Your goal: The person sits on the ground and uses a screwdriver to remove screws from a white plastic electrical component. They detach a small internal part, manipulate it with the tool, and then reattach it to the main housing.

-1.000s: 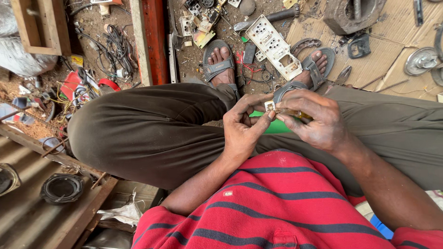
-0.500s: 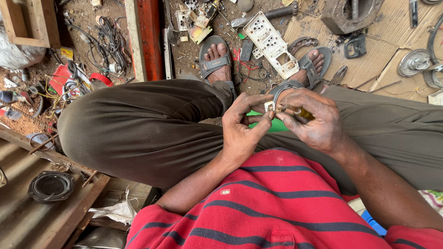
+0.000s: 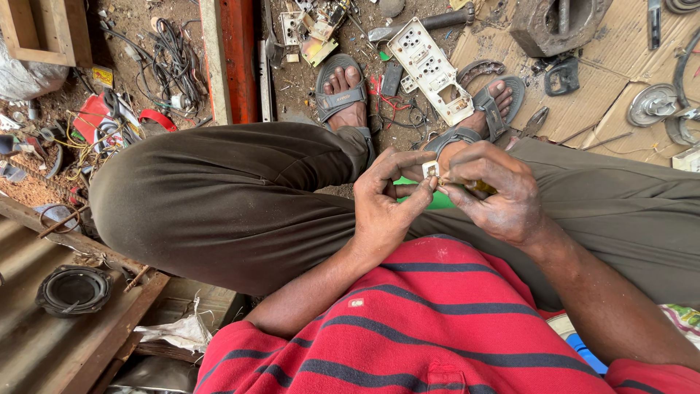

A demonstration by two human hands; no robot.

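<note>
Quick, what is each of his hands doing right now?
Left hand: closed, pinching a small white part between its fingertips.
Right hand: closed around a yellowish-handled tool, its tip at the same part.

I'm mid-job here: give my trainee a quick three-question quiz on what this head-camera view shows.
1. True or false: the left hand and right hand meet over the person's lap at a small white part.
2. Where does the white perforated panel lie? A) on the corrugated sheet B) on the ground between the two sandalled feet C) on the red striped shirt
3. Fill in: the round black speaker-like part sits at the lower ____ of the view.

Key: 1 true; 2 B; 3 left.
</note>
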